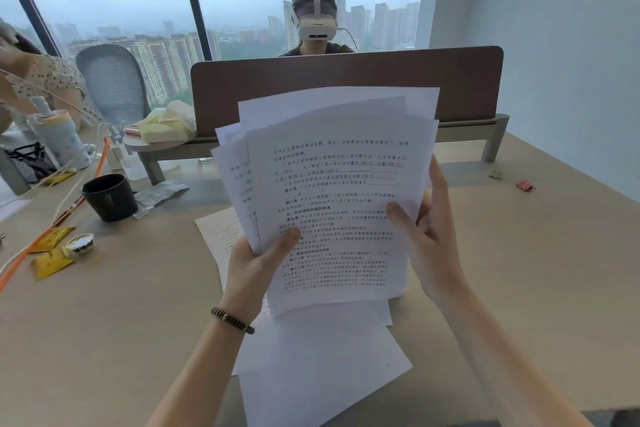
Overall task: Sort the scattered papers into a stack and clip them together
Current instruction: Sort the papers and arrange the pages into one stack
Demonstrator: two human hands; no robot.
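An uneven bunch of printed papers [339, 184] is held up above the desk, its sheets fanned out at the top. My left hand [258, 267] grips its lower left edge, thumb on the front sheet. My right hand [427, 229] holds the right edge, thumb on the front and fingers behind. More sheets lie flat on the desk: a blank white sheet [322, 367] below the bunch and a printed sheet [220, 232] partly hidden behind my left hand. A red binder clip [525, 185] and a yellow-green clip [496, 174] lie far right on the desk.
A black mug [110, 197], a foil wrapper [161, 194], yellow sachets [52, 253], a small tub [80, 243], an orange cable [62, 215] and a bottle [61, 139] crowd the left. A brown divider [346, 80] stands behind, with a person in a headset beyond it.
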